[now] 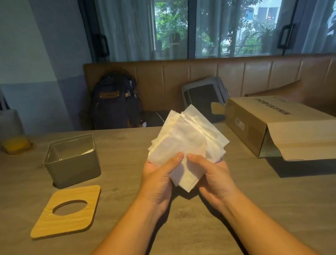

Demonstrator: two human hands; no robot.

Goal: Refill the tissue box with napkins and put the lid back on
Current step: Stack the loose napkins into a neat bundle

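**Napkins held up in both hands; box open, lid off.**

I recorded the napkins as a loose, fanned stack raised above the tabletop at centre, well apart from the box. The left hand and right hand each gripped a lower edge, fingers clamped on the stack with thumbs on top. I judged this two-sided hold was meant to square the splayed sheets so they would fit. The box stood open at left, with what looked like a few sheets inside. The lid lay flat near its front, leaving the opening free. An opened carton lay at right, probably the napkins' source.
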